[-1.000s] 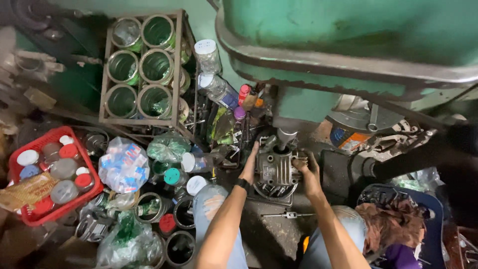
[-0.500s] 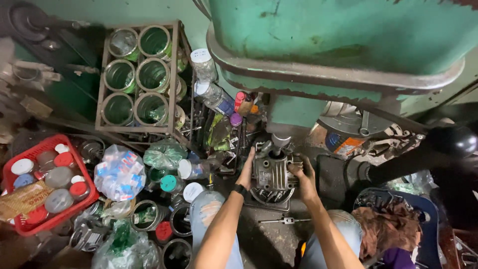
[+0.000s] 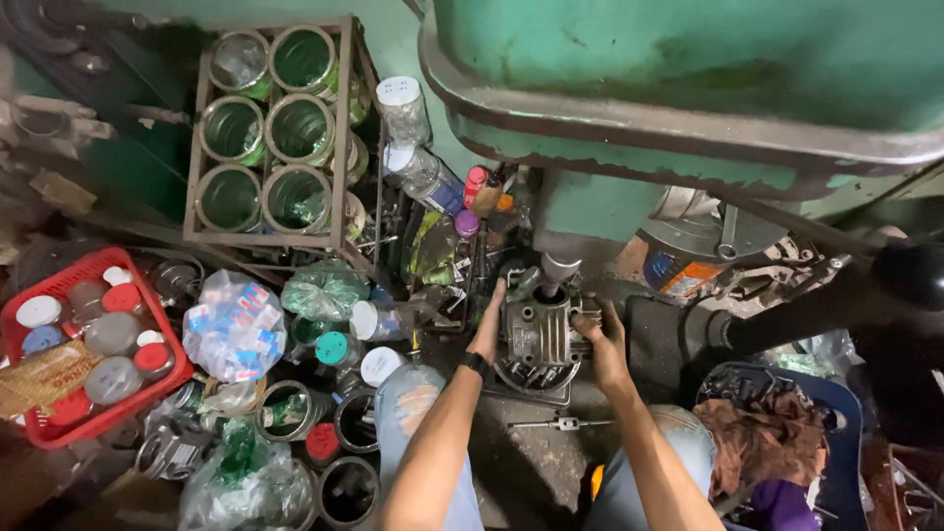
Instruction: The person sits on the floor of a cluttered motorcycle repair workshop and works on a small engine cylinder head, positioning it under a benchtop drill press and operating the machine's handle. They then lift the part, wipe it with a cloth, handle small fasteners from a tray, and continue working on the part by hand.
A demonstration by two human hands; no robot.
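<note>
The finned metal engine part point(image 3: 539, 334) sits on the grimy floor point(image 3: 531, 462) directly under the green machine point(image 3: 688, 88), its bore lined up beneath a short grey spindle point(image 3: 559, 267) that comes down from the machine's column. Half a second ago and a second ago it lay in the same spot with both hands on it; what has shifted is mostly the view, which has tipped a little, while the hold looks unchanged — so the part seems to be steadied in place rather than moved.

The left hand point(image 3: 487, 329) lies flat and open against the part's left side, fingers stretched upward, pressing rather than clasping. The right hand point(image 3: 602, 339) curls its grip round the right edge, fingers closed on the casting. The part lies between the two, touching both.

Just in front of it, a small T-handled tool point(image 3: 562, 424) lies on the floor. To the left stand capped plastic bottles point(image 3: 408, 147), a metal rack of open tins point(image 3: 270, 128) and a red basket point(image 3: 167, 388) of jars — and to the right, a blue bin point(image 3: 846, 433) holding rags.
</note>
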